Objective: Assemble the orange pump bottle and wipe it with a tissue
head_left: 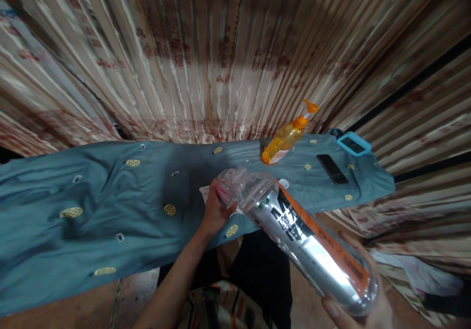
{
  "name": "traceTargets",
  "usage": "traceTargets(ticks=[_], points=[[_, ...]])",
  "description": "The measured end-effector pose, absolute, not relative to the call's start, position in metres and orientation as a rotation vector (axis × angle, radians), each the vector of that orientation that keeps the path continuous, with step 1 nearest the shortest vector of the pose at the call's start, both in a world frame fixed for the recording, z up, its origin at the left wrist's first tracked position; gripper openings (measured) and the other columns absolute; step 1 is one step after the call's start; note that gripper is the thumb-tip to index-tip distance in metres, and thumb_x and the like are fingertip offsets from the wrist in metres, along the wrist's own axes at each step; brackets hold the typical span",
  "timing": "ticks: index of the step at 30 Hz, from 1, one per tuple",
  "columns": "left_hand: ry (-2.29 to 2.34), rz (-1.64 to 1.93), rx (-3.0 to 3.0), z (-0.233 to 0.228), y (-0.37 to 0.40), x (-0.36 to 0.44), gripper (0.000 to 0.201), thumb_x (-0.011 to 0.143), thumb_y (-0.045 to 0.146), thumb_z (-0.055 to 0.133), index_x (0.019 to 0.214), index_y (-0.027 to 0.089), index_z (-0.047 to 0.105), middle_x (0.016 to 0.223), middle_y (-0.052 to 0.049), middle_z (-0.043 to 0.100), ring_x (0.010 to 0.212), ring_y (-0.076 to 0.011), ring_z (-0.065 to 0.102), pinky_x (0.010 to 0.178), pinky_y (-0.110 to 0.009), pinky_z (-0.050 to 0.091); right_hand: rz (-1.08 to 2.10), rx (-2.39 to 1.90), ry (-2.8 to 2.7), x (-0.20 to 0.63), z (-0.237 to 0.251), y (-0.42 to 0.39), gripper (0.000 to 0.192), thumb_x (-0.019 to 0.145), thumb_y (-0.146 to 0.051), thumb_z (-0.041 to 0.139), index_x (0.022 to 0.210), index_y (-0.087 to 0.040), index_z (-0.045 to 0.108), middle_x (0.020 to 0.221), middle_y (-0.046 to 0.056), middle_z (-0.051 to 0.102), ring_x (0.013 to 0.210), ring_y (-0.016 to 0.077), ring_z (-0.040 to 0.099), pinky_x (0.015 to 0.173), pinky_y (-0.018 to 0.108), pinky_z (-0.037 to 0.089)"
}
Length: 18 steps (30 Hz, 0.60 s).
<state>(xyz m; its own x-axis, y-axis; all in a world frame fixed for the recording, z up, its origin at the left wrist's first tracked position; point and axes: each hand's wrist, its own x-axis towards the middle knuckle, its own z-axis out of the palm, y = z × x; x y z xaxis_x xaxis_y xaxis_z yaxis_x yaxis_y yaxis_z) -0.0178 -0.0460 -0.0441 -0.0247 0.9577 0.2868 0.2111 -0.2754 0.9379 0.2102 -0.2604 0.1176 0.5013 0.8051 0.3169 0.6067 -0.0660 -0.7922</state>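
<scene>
My right hand (371, 307) grips the base of a large clear plastic bottle (305, 240) with a silver and orange label. The bottle tilts, its neck pointing up and left. Wrapped in my left hand (214, 212) is a small clear plastic container (227, 184) with a pink patch; its exact kind is hard to make out. The bottle's neck end meets or overlaps this container in view, and I cannot tell whether they touch. Below my left hand, something white and flat (204, 192) partly shows. Just behind the bottle lies a white round cap (284, 183).
A blue-green patterned cloth (147, 191) covers the long table. An orange pump bottle (283, 142) stands toward the back. To the right lie a black phone (332, 169) and a light-blue framed device (353, 145). Pleated curtains (206, 64) hang behind and at the right.
</scene>
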Motion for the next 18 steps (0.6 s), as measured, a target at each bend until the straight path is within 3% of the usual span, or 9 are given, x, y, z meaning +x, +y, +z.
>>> traceTargets(ticks=[18], points=[[1.209, 1.392, 1.555, -0.0442, -0.0448, -0.0164, 0.087, 0.079, 0.04, 0.1, 0.151, 0.023, 0.054, 0.146, -0.016, 0.072, 0.134, -0.0371, 0.076, 0.121, -0.057, 0.062, 0.236, -1.785, -1.243, 0.2137, 0.1167, -0.264, 0.102, 0.09, -0.088, 0.081, 0.162, -0.017, 0.061, 0.16, 0.02, 0.073, 0.143, 0.0417, 0.077, 0.117, 0.043, 0.06]])
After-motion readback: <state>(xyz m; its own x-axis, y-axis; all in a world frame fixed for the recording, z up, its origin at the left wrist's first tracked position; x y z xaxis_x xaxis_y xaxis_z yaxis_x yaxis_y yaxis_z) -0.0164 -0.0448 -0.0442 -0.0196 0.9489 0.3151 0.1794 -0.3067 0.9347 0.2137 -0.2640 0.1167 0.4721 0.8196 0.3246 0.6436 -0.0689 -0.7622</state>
